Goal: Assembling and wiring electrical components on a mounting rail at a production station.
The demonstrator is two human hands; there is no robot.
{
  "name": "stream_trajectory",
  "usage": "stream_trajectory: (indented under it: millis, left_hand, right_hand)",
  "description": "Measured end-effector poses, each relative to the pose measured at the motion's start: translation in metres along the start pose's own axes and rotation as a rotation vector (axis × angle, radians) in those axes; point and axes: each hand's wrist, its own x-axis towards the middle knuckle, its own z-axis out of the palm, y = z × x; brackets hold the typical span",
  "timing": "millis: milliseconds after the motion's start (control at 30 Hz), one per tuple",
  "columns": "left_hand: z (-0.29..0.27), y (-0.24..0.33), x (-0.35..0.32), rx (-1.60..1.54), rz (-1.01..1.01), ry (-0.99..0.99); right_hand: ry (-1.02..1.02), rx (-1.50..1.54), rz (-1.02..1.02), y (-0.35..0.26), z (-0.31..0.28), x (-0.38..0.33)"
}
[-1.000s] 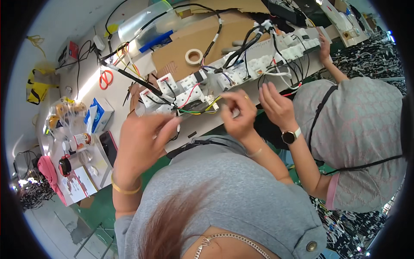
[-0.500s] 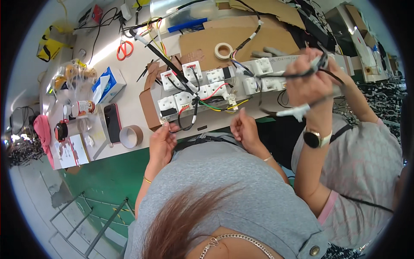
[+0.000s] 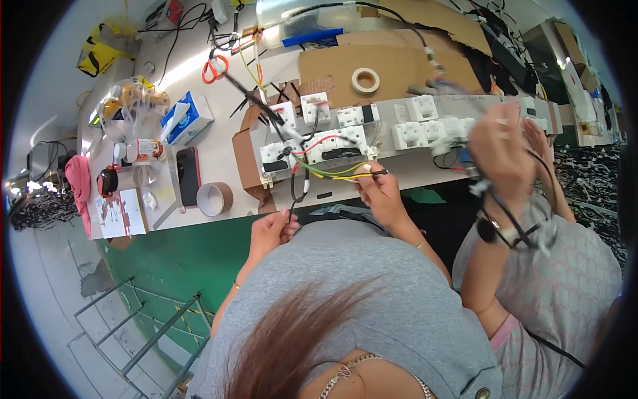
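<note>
My left hand (image 3: 271, 231) is at the table's front edge, thumb and fingers pinched on the lower end of a thin black cable (image 3: 297, 197). To its right, my right hand (image 3: 385, 199) grips yellow and green wires (image 3: 345, 174) near their dark tips. These wires and the cable branch from a black-wrapped wire harness (image 3: 269, 114), which runs up and left across a fixture of white connector blocks (image 3: 349, 141). A red wire (image 3: 325, 139) crosses the blocks. The exact fingertip contact at the left hand is too small to see.
At right, a co-worker's hands (image 3: 502, 149) handle a black cable over a second row of white blocks (image 3: 425, 133). Behind lie cardboard (image 3: 399, 60), a tape roll (image 3: 365, 80) and orange scissors (image 3: 214, 68). At left are a phone (image 3: 189, 176), tissue box (image 3: 187, 120) and brown tape roll (image 3: 215, 199).
My right hand has moved up to the fixture and taken hold of the yellow and green wires. My left hand has drawn down with the black cable. The co-worker's cable has swung lower.
</note>
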Motion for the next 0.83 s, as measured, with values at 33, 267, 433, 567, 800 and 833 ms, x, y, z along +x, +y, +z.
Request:
stream_trajectory:
  millis: [33,267,433,567,800,833]
  left_hand:
    - [-0.001,0.003,-0.005,0.0,-0.013,0.022]
    - [-0.019,0.104,-0.01,0.089,1.005,0.156]
    - [-0.021,0.185,-0.033,-0.234,1.667,-0.204]
    - [-0.006,0.221,-0.036,-0.281,1.539,-0.894]
    - [0.037,0.156,0.071,-0.593,0.951,-0.378]
    - [0.055,0.141,0.075,-0.58,0.875,-0.46]
  right_hand:
    - [0.002,0.005,-0.01,-0.004,0.003,0.004]
    - [-0.24,0.192,-0.232,-0.077,0.057,0.038]
    - [-0.238,0.184,-0.998,-0.158,0.062,0.062]
    - [0.182,0.44,-1.269,-0.2,0.041,0.011]
    - [0.075,0.51,-1.642,-0.182,0.0,-0.187]
    - [0.121,0.449,-1.665,-0.181,0.012,-0.205]
